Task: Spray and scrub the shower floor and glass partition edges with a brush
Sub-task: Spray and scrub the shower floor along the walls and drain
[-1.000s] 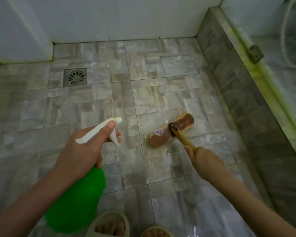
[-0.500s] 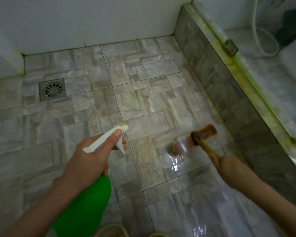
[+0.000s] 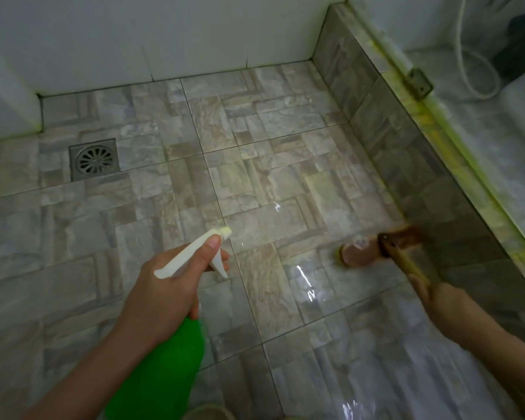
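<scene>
Drain [image 3: 93, 159] is at far left, and the tiles around it look dull.

Left hand [image 3: 164, 295] wraps the neck of the green spray bottle [image 3: 161, 368]. One fingertip rests on the white spray head [image 3: 194, 253], and the nozzle points forward over the shower floor [image 3: 170, 183]. Cannot tell if the trigger is squeezed.

Centre-right tiles show wet glare. The brush [image 3: 364, 253] is bristles-down on that patch, just beside the foot of the tiled curb [image 3: 406, 165], and is blurred.

Right hand [image 3: 443, 301] is closed round the wooden handle.

Step in hand, as judged: scrubbing the wetted patch.

- Keep the bristles flat and use short overlapping strokes.
- Follow the grout lines and push into the floor-curb corner.
- Spray ahead of the brush, not onto it.

Yellow-green staining along the partition edge [image 3: 437, 137] on top of the curb appears untreated. It likely needs spray and some dwell time.
</scene>
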